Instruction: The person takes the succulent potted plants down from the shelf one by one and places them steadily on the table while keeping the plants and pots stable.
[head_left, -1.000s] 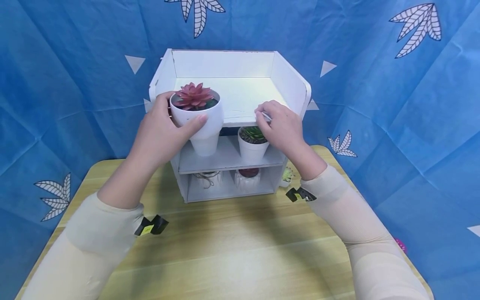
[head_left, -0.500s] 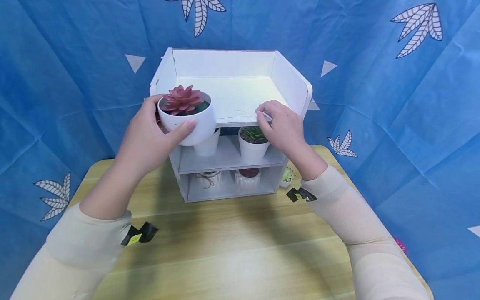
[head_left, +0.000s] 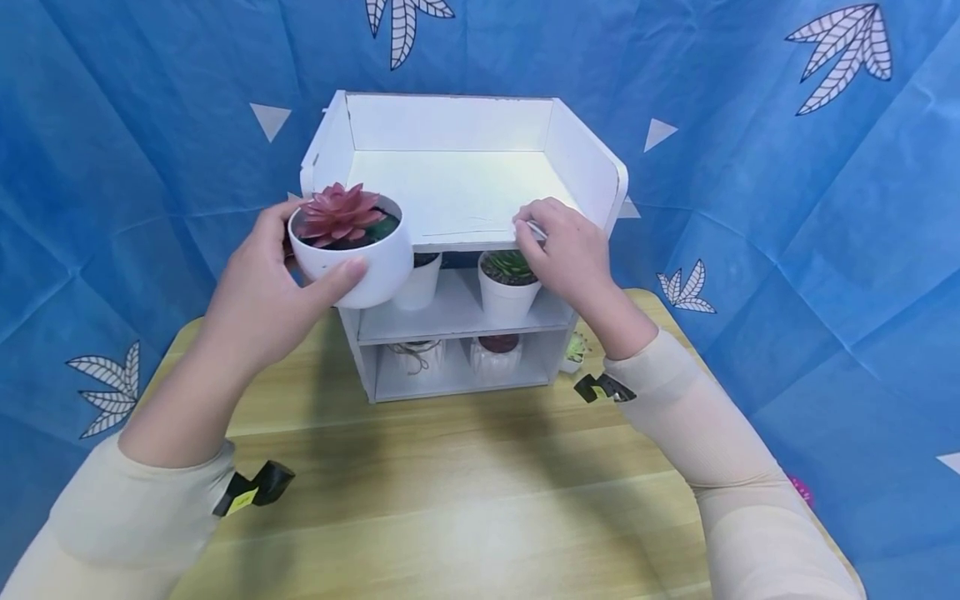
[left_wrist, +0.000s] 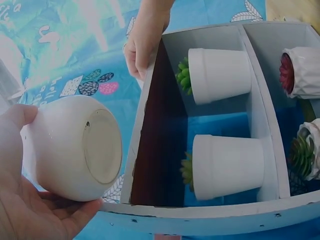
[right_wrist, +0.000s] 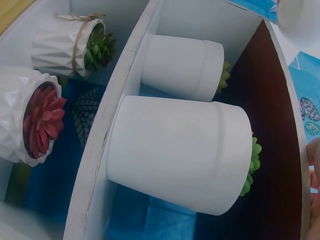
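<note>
My left hand (head_left: 255,296) holds a round white pot (head_left: 367,279) with a red succulent (head_left: 337,215), in the air at the front left of the white shelf unit (head_left: 450,187). Thumb and fingers wrap the pot's sides; its underside faces the left wrist view. My right hand (head_left: 566,250) grips the front edge of the unit's top board, fingers curled over it. Below that board, two white pots stand on the middle shelf: a left one (left_wrist: 230,162) and a right one (right_wrist: 175,150) with a green succulent.
On the bottom shelf sit a twine-tied white pot (right_wrist: 60,47) and a ribbed white pot with a red succulent (right_wrist: 45,122). A small green plant (head_left: 574,352) stands on the wooden table (head_left: 465,500) beside the unit. Blue patterned cloth (head_left: 750,208) hangs behind.
My left hand has carried the round pot left and down, away from the top board toward me, uncovering more of the pot behind it. My right hand keeps its place.
</note>
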